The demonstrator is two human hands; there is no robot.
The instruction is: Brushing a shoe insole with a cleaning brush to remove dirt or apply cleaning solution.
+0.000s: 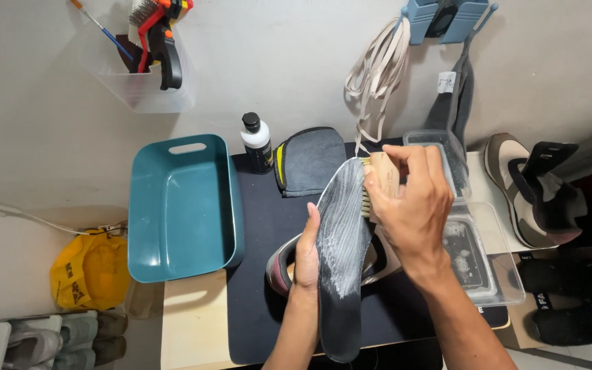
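2 hands (306, 253) (412, 205) grip insole (340, 253), apparently brush (384, 175).

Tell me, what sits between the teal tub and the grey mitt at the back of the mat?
A black bottle with a white label stands between the teal tub and the grey mitt, as the head view shows.

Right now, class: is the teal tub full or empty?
Empty: the teal tub's bare inside shows all the way to its floor, with nothing lying in it.

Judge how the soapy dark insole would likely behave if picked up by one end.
The insole is thin and long, so it would probably flex or droop. White foam covers its upper part, so it is likely slippery. The left hand grips its edge while the right hand presses a wooden brush, suggesting it needs support.
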